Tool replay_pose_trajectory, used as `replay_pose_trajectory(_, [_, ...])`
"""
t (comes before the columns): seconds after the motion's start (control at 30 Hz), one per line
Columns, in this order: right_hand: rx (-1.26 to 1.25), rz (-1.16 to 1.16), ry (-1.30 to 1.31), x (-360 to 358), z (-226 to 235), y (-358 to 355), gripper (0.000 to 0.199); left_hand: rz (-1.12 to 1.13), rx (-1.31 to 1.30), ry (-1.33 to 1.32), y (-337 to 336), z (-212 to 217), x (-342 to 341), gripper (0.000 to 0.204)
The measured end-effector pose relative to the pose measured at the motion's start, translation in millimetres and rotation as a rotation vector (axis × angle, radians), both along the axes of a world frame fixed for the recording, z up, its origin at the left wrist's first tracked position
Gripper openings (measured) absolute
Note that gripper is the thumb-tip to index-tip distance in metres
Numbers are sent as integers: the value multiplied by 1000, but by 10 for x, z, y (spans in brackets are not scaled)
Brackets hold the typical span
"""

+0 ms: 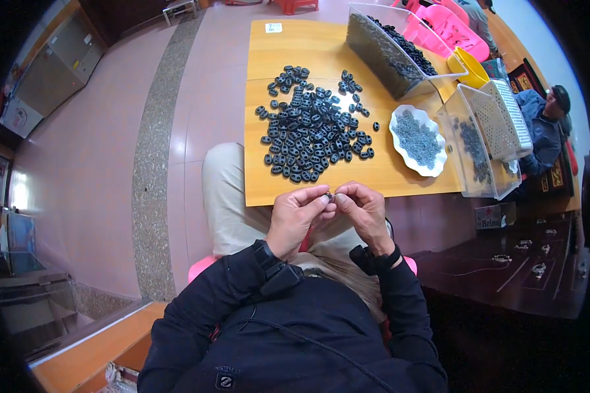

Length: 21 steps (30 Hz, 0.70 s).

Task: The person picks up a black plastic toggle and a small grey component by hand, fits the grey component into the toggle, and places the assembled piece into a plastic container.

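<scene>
Just off the table's front edge, my left hand (294, 219) and my right hand (364, 215) meet, thumbs and forefingers pinched together. Between the fingertips is a small dark piece (330, 197), mostly covered, so its exact kind does not show. Beyond them, a spread pile of black oval two-hole pieces (301, 131), like cord locks, lies on the wooden table (373, 187). To the right of that pile, a white wavy-rimmed dish (434, 171) holds many tiny grey metal pieces (418, 139), perhaps springs.
At the far right of the table stands a clear bin (373, 56) full of black pieces. Nearer sits a second clear bin (462, 160) with a white perforated basket (501, 124) in it. A yellow bowl (469, 69) is behind. Another person (541, 131) is at the right.
</scene>
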State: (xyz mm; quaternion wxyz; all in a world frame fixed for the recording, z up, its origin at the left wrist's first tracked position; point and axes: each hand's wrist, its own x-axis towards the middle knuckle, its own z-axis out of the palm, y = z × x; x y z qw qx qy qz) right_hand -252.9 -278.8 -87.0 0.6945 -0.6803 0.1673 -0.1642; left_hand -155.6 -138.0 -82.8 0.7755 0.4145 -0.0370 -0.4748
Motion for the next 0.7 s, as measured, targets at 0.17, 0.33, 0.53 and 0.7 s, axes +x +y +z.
replay_pose_trajectory(0.17, [-16,-4,-5,2,10,10,9,-5,36,-18,5,25,5,26])
replay_pose_trajectory(0.33, [-24,-5,-25,5,-3,10,8,-12,37,-25,6,42,8,25])
replay_pose_trajectory(0.53, [-13,-16,-32,11,12,24,9,-17,23,-23,14,61,17,24])
replay_pose_trajectory(0.7, [8,-15,-28,2,0,17,9,-21,28,-13,12,46,15,24])
